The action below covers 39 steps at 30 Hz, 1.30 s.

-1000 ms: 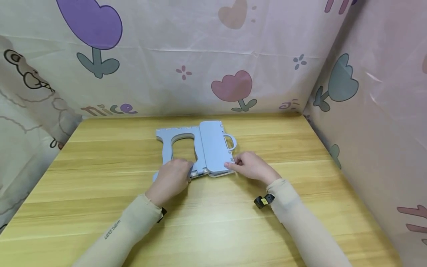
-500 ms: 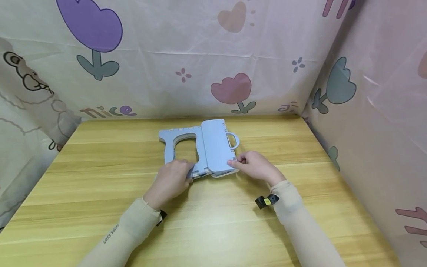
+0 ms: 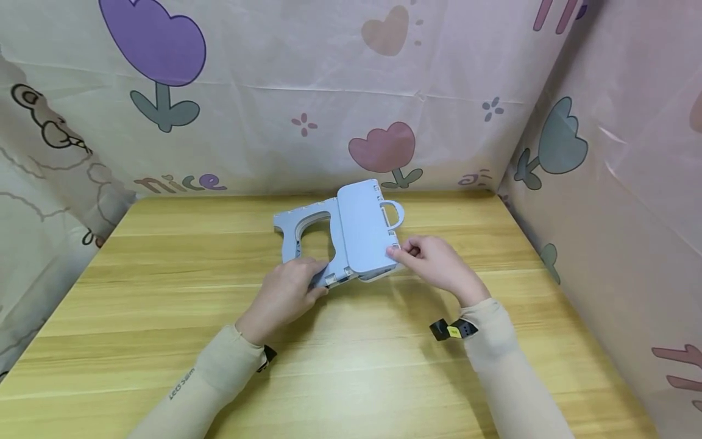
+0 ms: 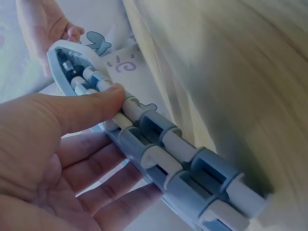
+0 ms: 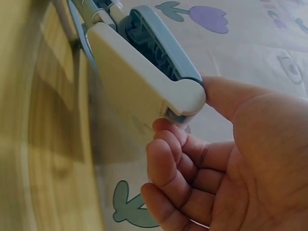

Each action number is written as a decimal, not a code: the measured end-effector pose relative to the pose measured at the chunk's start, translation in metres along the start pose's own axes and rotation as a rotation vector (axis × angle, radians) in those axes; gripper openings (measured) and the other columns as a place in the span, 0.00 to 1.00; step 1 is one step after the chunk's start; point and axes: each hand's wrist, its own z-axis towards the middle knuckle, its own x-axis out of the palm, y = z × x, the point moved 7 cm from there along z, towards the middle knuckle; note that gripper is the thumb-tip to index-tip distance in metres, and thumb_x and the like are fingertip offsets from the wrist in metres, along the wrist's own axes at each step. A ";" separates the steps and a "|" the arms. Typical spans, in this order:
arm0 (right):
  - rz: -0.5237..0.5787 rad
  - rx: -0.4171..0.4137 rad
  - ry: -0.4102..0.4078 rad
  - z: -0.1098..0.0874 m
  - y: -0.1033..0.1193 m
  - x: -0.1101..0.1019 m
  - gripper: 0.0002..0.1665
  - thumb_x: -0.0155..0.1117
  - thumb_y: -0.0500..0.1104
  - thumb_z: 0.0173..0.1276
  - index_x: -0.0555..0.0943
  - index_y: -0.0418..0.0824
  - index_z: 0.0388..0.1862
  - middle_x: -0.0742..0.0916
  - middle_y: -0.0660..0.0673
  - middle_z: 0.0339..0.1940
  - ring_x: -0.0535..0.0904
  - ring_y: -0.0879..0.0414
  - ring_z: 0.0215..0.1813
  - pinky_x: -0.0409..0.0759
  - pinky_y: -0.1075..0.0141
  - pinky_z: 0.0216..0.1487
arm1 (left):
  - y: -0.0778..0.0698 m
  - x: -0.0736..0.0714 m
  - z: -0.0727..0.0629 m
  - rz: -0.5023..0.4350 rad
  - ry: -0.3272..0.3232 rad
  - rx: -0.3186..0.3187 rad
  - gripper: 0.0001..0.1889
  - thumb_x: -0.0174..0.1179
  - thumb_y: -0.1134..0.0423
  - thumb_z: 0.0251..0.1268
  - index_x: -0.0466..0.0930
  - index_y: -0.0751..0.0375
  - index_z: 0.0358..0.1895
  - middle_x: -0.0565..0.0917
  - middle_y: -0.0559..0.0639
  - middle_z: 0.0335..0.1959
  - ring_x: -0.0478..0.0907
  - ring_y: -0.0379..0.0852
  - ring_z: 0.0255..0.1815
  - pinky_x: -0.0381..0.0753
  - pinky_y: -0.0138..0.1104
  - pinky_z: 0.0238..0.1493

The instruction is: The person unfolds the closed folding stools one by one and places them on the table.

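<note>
A light blue folding step stool (image 3: 364,228), folded nearly flat, is tilted over the table with both hands on it. My left hand (image 3: 287,286) grips the near edge of its leg part, beside the arched opening. In the left wrist view the thumb lies on the row of hinge knuckles (image 4: 159,139) and the fingers spread along the underside. My right hand (image 3: 439,265) pinches the near right corner. In the right wrist view its thumb presses the end of the blue panel (image 5: 166,45), with curled fingertips below the white panel (image 5: 130,72). A loop handle (image 3: 402,214) sticks out on the right.
The stool is over a wood-grain table (image 3: 351,372). Behind the table hangs a patterned cloth (image 3: 263,55), and another cloth side (image 3: 620,201) bounds the right. Black wrist straps with a camera (image 3: 452,330) sit at both sleeves.
Both hands have moved the stool to the right and raised it, so its panel now slants more and its top edge overlaps the back cloth. The hands keep their hold.
</note>
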 end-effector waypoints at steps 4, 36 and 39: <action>-0.010 -0.004 -0.059 -0.004 0.007 -0.009 0.26 0.61 0.65 0.81 0.83 0.44 0.39 0.81 0.48 0.28 0.74 0.54 0.32 0.74 0.61 0.38 | -0.001 -0.002 0.000 -0.032 -0.020 -0.003 0.24 0.79 0.60 0.64 0.87 0.62 0.62 0.92 0.56 0.56 0.89 0.53 0.53 0.90 0.51 0.53; 0.123 -0.325 -0.398 -0.042 0.086 -0.037 0.16 0.69 0.45 0.79 0.85 0.37 0.59 0.88 0.47 0.46 0.83 0.57 0.46 0.87 0.66 0.52 | -0.011 -0.014 -0.002 -0.365 -0.168 0.098 0.26 0.77 0.62 0.66 0.84 0.68 0.64 0.91 0.60 0.51 0.88 0.47 0.42 0.92 0.40 0.44; 0.133 -0.376 -0.409 -0.044 0.092 -0.036 0.18 0.70 0.43 0.78 0.85 0.36 0.61 0.88 0.46 0.48 0.85 0.57 0.47 0.88 0.61 0.54 | -0.010 -0.013 -0.001 -0.433 -0.168 0.095 0.25 0.77 0.65 0.66 0.83 0.68 0.64 0.91 0.62 0.55 0.91 0.52 0.50 0.92 0.44 0.52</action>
